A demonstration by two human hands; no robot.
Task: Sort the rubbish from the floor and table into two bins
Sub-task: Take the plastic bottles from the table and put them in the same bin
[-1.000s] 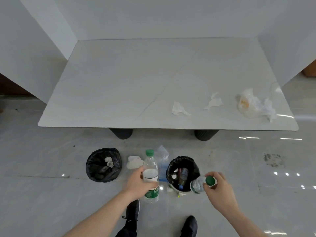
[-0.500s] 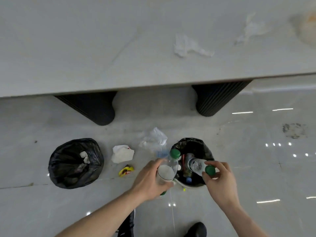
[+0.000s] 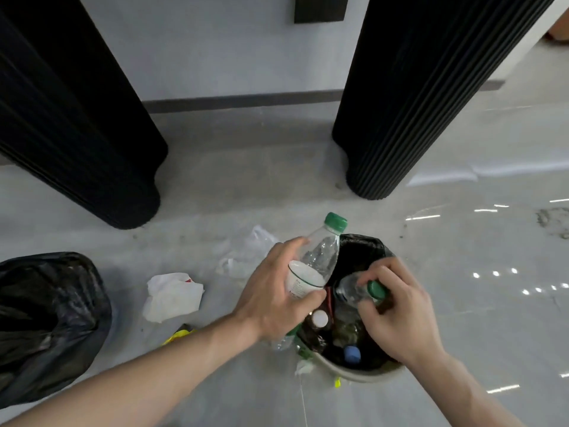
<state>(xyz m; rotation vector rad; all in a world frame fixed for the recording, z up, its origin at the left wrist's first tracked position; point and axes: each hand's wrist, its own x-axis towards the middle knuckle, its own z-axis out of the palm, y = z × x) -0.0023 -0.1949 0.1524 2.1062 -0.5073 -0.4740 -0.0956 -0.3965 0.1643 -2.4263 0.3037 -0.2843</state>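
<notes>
A clear plastic bottle with a green cap [image 3: 320,257] is gripped around its labelled middle by the left hand [image 3: 277,291], fingers wrapped and forearm stretched in from the lower left; the bottle is tilted, cap up, over the near rim of the black-lined round bin [image 3: 363,372]. A second, smaller clear green-capped bottle [image 3: 354,291] is pinched at its neck by the curled fingers of the right hand [image 3: 397,309], held above the bin's opening. A crumpled white paper wrapper [image 3: 172,295] is seen lying on the floor, between that bin and a black bag-lined bin [image 3: 46,318].
</notes>
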